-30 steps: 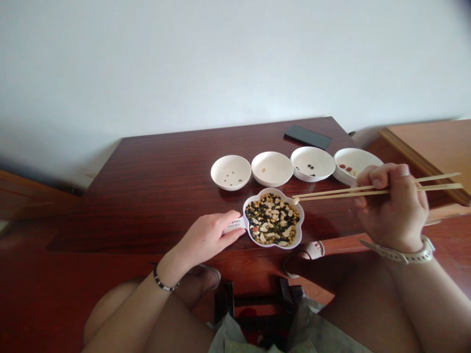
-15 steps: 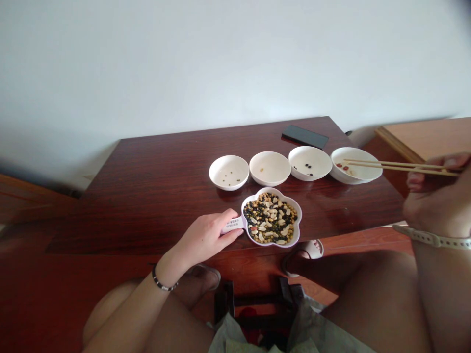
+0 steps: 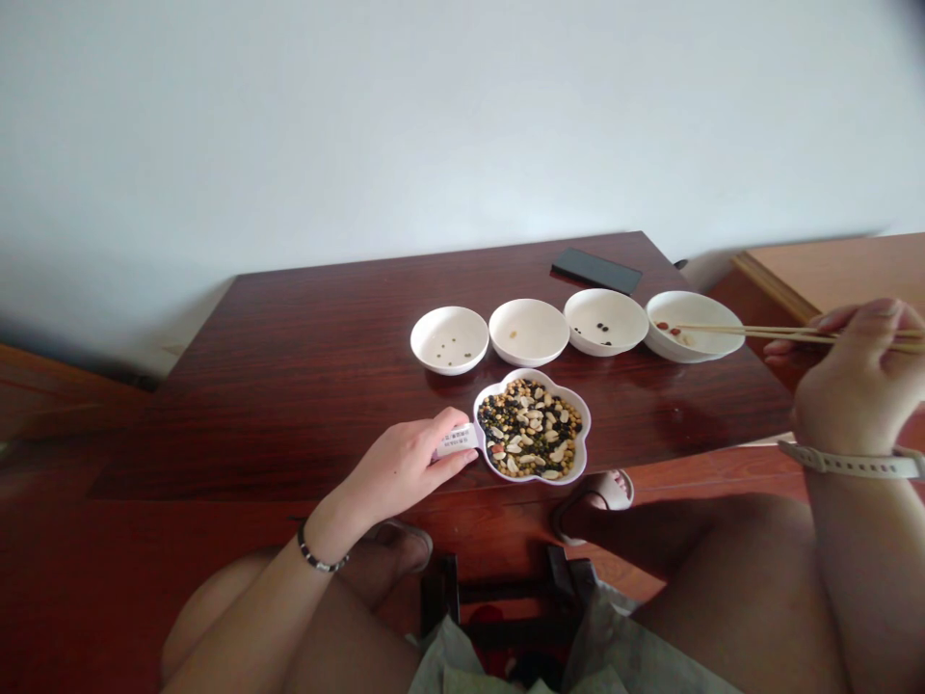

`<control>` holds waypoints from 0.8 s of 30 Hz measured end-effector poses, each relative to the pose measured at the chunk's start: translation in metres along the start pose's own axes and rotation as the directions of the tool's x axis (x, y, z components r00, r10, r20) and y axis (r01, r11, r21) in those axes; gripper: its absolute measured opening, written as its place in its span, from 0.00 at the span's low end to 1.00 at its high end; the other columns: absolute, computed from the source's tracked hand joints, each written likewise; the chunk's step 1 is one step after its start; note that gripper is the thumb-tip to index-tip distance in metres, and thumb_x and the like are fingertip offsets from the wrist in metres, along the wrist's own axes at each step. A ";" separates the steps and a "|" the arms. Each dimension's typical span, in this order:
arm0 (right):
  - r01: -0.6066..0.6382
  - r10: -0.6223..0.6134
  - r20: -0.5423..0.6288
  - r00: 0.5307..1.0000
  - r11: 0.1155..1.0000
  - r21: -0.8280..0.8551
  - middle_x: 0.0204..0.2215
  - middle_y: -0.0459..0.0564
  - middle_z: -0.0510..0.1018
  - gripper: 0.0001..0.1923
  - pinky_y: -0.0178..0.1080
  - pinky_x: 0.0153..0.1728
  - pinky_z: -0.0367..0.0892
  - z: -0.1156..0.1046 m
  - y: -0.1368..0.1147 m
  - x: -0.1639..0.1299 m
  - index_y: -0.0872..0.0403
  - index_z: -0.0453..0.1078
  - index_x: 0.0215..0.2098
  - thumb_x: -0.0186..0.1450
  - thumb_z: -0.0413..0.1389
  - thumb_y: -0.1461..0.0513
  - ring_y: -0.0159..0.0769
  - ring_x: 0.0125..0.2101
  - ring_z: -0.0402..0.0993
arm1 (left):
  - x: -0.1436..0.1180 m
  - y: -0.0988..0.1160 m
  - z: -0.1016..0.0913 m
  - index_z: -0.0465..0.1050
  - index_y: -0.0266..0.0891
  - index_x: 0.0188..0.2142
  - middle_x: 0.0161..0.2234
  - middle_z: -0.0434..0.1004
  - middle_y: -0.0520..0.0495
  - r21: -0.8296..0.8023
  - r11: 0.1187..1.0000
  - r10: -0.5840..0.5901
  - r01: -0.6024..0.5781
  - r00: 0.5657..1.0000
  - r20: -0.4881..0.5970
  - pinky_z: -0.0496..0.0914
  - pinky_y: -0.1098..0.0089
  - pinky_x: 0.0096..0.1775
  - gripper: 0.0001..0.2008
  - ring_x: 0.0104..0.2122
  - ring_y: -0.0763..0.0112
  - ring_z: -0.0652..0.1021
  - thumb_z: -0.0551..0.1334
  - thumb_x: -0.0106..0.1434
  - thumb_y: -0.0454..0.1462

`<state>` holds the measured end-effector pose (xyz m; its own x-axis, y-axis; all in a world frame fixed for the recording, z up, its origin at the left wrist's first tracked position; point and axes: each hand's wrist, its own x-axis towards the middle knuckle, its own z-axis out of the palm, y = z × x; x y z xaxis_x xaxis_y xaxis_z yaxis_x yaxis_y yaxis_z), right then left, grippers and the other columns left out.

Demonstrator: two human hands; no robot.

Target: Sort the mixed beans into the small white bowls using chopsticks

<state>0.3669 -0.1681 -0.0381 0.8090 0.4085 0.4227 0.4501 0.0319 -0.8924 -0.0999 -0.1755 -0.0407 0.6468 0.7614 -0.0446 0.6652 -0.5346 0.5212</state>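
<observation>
My left hand (image 3: 405,467) grips the short handle of a flower-shaped white dish (image 3: 533,431) heaped with mixed beans and nuts, near the table's front edge. My right hand (image 3: 857,386) holds a pair of wooden chopsticks (image 3: 766,333), whose tips reach over the rightmost white bowl (image 3: 694,313), which has a few red and pale pieces in it. To its left stand three more white bowls in a row: one with dark beans (image 3: 605,320), one with a yellow bean (image 3: 529,331), one with green beans (image 3: 449,338).
The dark wooden table (image 3: 310,366) stands against a white wall. A black phone (image 3: 596,271) lies at its back right corner. A lighter wooden table (image 3: 831,270) adjoins on the right. My bare knees and sandalled feet show below the table edge.
My right hand has swung the chopsticks from over the flower dish to the rightmost bowl, where the tips now rest a little further left. My left hand stays on the handle.
</observation>
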 end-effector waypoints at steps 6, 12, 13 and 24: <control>0.132 -0.141 0.109 0.984 0.988 0.086 0.18 0.45 0.70 0.18 0.34 0.18 0.70 -0.005 0.007 0.000 0.53 0.68 0.30 0.79 0.48 0.61 0.33 0.14 0.73 | 0.000 0.002 -0.003 0.69 0.45 0.53 0.43 0.84 0.48 -0.029 1.000 -0.011 0.011 1.000 0.015 0.68 0.67 0.40 0.11 0.40 0.61 0.83 0.60 0.77 0.46; 0.119 -0.139 0.135 0.981 0.982 0.143 0.19 0.45 0.70 0.19 0.33 0.18 0.69 -0.005 0.000 -0.005 0.53 0.68 0.29 0.78 0.48 0.62 0.33 0.16 0.73 | 0.002 0.009 -0.008 0.73 0.44 0.45 0.36 0.81 0.51 -0.204 0.975 -0.094 0.089 0.995 -0.014 0.68 0.69 0.39 0.14 0.34 0.67 0.79 0.52 0.81 0.46; 0.123 -0.145 0.137 0.980 0.980 0.159 0.20 0.46 0.70 0.18 0.33 0.18 0.69 -0.005 -0.002 -0.007 0.53 0.69 0.30 0.78 0.48 0.62 0.33 0.16 0.74 | 0.003 0.009 -0.008 0.73 0.43 0.43 0.33 0.80 0.52 -0.237 0.964 -0.126 0.119 0.992 -0.016 0.68 0.70 0.37 0.15 0.32 0.68 0.78 0.52 0.81 0.46; 0.165 -0.190 0.033 0.981 0.917 0.364 0.23 0.44 0.68 0.21 0.32 0.15 0.61 0.015 -0.041 -0.042 0.51 0.65 0.28 0.78 0.42 0.66 0.30 0.17 0.71 | 0.010 0.005 0.001 0.72 0.40 0.38 0.33 0.76 0.53 -0.515 0.830 -0.280 0.215 0.959 -0.051 0.66 0.72 0.34 0.13 0.32 0.71 0.75 0.60 0.76 0.46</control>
<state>0.3091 -0.1725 -0.0216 0.6958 0.4248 0.5791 0.4086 0.4290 -0.8056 -0.0892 -0.1708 -0.0391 0.4151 0.8981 -0.1451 0.4987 -0.0912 0.8620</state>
